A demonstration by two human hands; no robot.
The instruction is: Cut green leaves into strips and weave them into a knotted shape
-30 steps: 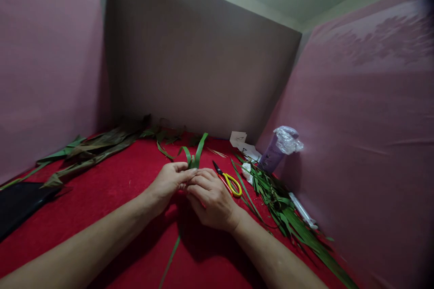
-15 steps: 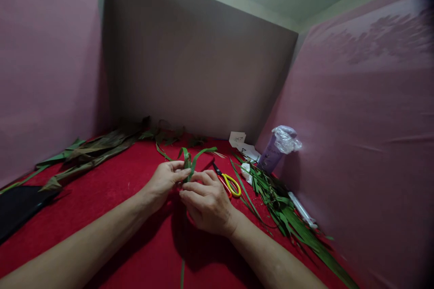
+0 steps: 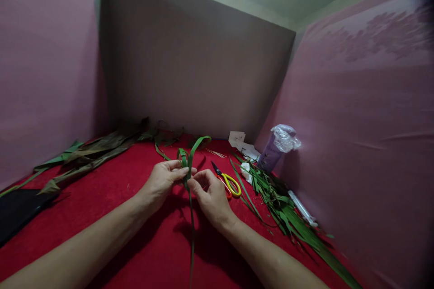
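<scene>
Between my hands stands a small woven piece of green leaf strips (image 3: 184, 159), with one strip curling up to the right and a long thin strip (image 3: 192, 235) hanging toward me. My left hand (image 3: 167, 178) pinches the woven piece between thumb and fingers. Just right of it, my right hand (image 3: 210, 194) is closed, thumb and forefinger pressed together at the lower part of the leaf strips. Scissors (image 3: 228, 183) with one yellow and one red handle lie right of my right hand.
A red cloth (image 3: 142, 239) covers the surface. Cut green leaves (image 3: 285, 212) pile up on the right beside a purple container (image 3: 273, 151) topped with clear plastic. Dried leaves (image 3: 98, 153) and a black flat object (image 3: 23, 210) lie left. White papers (image 3: 246, 146) lie behind.
My right hand has shifted slightly right and turned, its fingers now pinching beside the woven piece. The curling strip stands higher, and more of the hanging strip shows.
</scene>
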